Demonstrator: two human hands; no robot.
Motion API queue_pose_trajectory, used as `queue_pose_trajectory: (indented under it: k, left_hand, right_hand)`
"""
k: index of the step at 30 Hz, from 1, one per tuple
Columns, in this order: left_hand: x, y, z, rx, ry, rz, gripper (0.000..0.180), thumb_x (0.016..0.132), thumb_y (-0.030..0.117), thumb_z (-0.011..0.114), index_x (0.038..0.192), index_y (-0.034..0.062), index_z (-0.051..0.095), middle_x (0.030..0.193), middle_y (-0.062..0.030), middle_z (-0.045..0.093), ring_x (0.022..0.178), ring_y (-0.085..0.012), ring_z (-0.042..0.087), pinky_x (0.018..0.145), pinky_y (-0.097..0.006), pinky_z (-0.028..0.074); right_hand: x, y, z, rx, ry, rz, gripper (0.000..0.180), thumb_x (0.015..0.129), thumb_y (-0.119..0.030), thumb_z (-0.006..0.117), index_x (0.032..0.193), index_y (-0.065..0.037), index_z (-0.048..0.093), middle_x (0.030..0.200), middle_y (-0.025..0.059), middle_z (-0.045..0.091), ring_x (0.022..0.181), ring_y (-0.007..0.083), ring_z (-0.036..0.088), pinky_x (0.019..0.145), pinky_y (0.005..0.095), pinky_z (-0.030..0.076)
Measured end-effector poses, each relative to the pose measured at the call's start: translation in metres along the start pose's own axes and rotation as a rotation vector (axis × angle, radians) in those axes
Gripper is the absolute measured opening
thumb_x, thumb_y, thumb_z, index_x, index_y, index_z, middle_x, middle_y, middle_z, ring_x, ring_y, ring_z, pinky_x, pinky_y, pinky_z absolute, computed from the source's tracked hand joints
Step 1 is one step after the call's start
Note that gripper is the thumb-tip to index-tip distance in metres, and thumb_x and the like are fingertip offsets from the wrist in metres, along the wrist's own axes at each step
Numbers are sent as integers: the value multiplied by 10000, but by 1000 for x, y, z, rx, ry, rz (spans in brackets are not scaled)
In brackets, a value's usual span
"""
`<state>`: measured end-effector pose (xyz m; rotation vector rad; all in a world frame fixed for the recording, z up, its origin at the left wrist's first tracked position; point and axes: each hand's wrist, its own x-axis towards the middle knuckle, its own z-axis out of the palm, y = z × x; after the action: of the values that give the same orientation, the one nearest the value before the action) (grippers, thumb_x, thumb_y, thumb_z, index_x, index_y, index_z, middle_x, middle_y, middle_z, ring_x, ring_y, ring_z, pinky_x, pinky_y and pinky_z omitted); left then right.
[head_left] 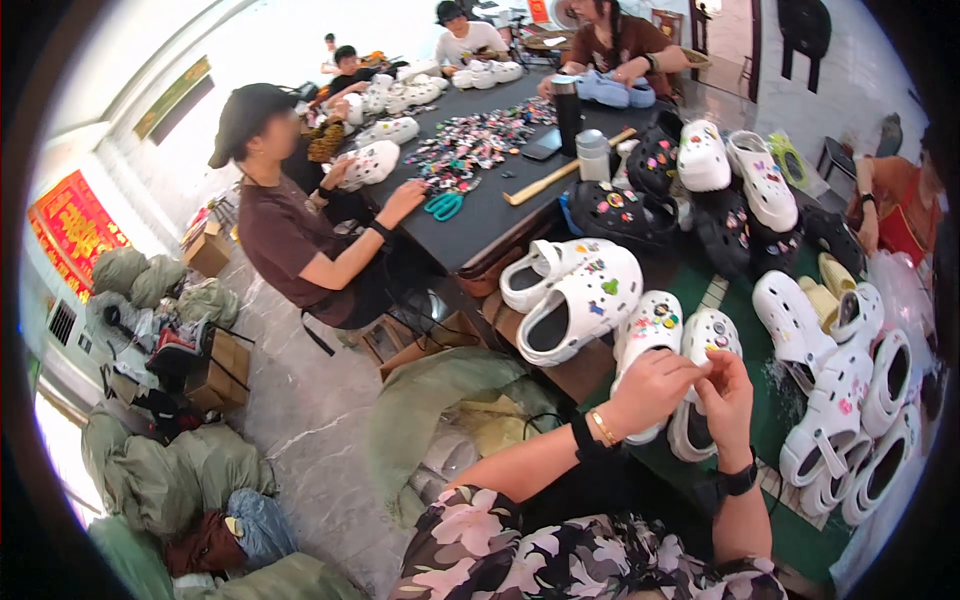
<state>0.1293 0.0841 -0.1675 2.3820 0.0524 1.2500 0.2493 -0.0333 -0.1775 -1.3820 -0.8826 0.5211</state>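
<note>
My left hand (652, 390) and my right hand (727, 392) meet with their fingertips pinched together. Whatever lies between the fingers is too small or too hidden to name. Just behind and below them, on the dark green table, is a pair of white foam clogs: the left clog (655, 322) and the right clog (711, 338) both carry colourful charms on the toe. My hands cover parts of both shoes. To the left of this pair are more white clogs (590, 305), decorated with charms as well.
White clogs (835, 400) crowd the right side, with black clogs (625, 212) behind. A mallet (570, 168), tumbler (567, 115), jar (593, 155), phone (542, 145), teal scissors (444, 206) and loose charms (480, 140) lie on the black table. Co-workers sit around. A green sack (430, 400) stands at my left.
</note>
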Motion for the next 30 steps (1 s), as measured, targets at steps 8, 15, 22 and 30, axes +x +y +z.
queue_pose_trajectory:
  k: [8, 15, 22, 30]
  left_hand:
    - [-3, 4, 5, 53, 0, 11, 198, 733, 38, 661, 929, 69, 661, 870, -48, 639, 769, -237, 606, 708, -357, 484]
    - [3, 8, 5, 60, -13, -19, 129, 669, 12, 676, 759, 55, 594, 882, -55, 650, 815, -255, 627, 749, -364, 493]
    - [5, 5, 1, 63, -53, 28, 148, 672, 36, 685, 780, 67, 589, 885, -59, 648, 825, -251, 621, 767, -366, 475]
    - [-20, -84, -84, 187, 140, -441, 428, 734, 45, 654, 1150, 6, 560, 1096, -170, 594, 1033, -351, 562, 917, -428, 442]
  right_hand:
    - [-4, -2, -4, -9, 3, 5, 277, 847, 38, 600, 1116, -5, 551, 828, 11, 598, 750, 63, 558, 679, 213, 465]
    - [-4, -17, 5, -156, -17, 26, 179, 854, 0, 593, 1027, -10, 547, 774, 3, 564, 656, 45, 486, 591, 216, 406]
    - [-6, -27, -6, -283, -112, 13, 208, 826, 15, 586, 1027, -27, 554, 792, 28, 575, 690, 77, 532, 636, 233, 442]
    - [-41, -23, -62, -380, 235, -79, 193, 832, -3, 587, 1024, 5, 605, 879, 55, 620, 808, 145, 596, 762, 286, 483]
